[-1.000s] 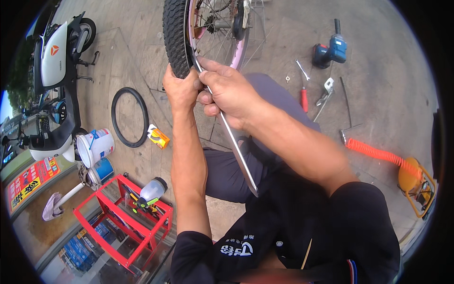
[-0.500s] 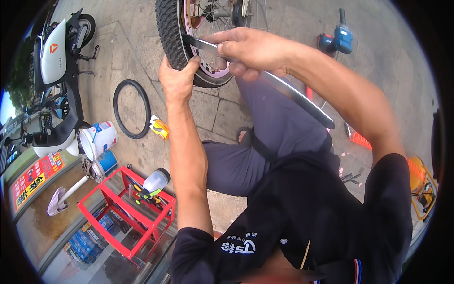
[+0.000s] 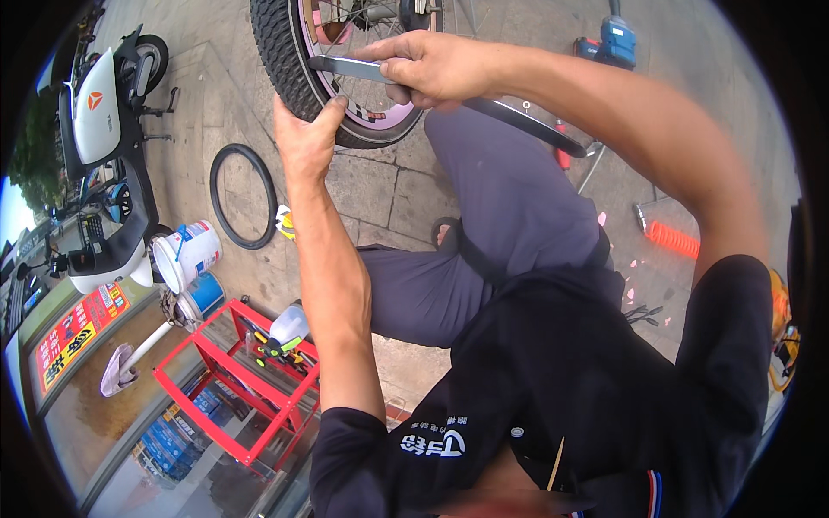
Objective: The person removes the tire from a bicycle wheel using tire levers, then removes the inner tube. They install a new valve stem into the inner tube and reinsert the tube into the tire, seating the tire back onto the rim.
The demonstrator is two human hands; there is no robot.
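Red-yellow sign (image 3: 76, 332) lower left; blue packages (image 3: 177, 436) beneath red rack (image 3: 237, 388)

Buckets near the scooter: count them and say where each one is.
2. The white bucket lies tipped beside the parked scooter, left of the loose black tyre. The blue bucket sits just below it, by the red rack. More may be hidden.

A single view, from a fisheye camera worn on the person's head, looks steeply down over the chest and knees to the paved floor (image 3: 216, 95). It sits close: both forearms rise from the lower edge, and the hands meet at a wheel (image 3: 289, 52) at the far edge. Straight lines bend toward the dark round rim. A scooter (image 3: 99, 112) curves along the left; a red rack (image 3: 233, 380) lies near left.
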